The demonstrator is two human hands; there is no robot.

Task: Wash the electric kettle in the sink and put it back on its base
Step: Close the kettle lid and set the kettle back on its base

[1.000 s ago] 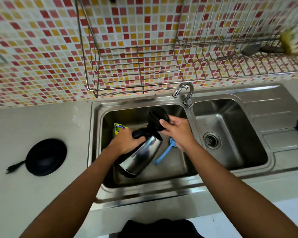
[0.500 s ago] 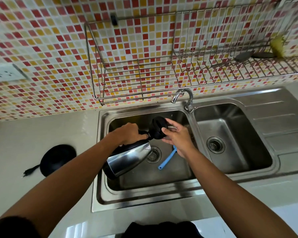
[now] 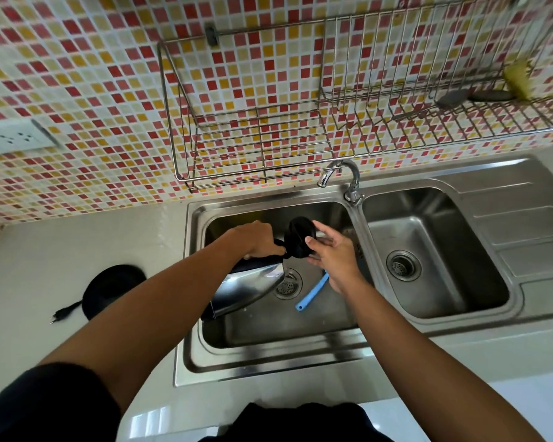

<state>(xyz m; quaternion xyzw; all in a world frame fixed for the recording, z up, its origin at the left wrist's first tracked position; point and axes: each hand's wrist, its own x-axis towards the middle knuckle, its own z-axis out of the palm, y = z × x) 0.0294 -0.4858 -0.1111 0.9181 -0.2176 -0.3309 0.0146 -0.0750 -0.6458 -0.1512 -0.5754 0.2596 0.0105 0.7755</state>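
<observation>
A steel electric kettle (image 3: 249, 290) with a black handle and a black hinged lid (image 3: 299, 237) hangs tilted over the left basin of the double sink (image 3: 268, 362). Its mouth points right and its bottom points toward the left rim. My left hand (image 3: 257, 239) grips the black handle from above. My right hand (image 3: 332, 253) rests against the open lid, fingers spread on its edge. The round black kettle base (image 3: 109, 290) lies on the counter left of the sink, its cord and plug trailing left.
A blue strip (image 3: 312, 291) lies in the left basin near the drain (image 3: 288, 283). The tap (image 3: 345, 180) stands between the basins. A wire dish rack (image 3: 332, 106) hangs on the tiled wall, holding a scrubber at the right. A wall socket (image 3: 16, 138) sits at the left.
The kettle has swung up and left, from steeply tilted deep in the basin to nearly level above it. Both hands rose with it. My view shifted left and back.
</observation>
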